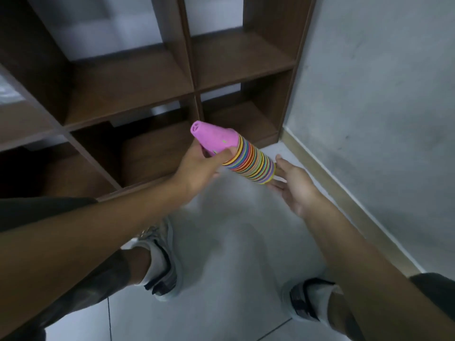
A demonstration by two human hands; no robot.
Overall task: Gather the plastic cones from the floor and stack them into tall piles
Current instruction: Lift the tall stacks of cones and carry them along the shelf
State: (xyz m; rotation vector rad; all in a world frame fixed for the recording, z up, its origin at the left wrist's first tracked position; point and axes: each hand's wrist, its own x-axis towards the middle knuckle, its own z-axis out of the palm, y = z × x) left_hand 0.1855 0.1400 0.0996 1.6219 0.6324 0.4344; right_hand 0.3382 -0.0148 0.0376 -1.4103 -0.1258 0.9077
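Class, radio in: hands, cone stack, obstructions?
Left hand grips cone stack, tilted, pink tip up-left. Right hand open at stack's base. Shelf unit close ahead.

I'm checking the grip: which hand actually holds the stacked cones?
The left hand: it grips the pink top cone of the multicoloured plastic cone stack, held tilted. The right hand is open-palmed at the stack's wide end.

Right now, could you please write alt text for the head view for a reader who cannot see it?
The left hand grips a tilted stack of coloured plastic cones, pink cone outermost, while the open right hand supports its wide end. Behind stands a brown cubby shelf by a grey wall.
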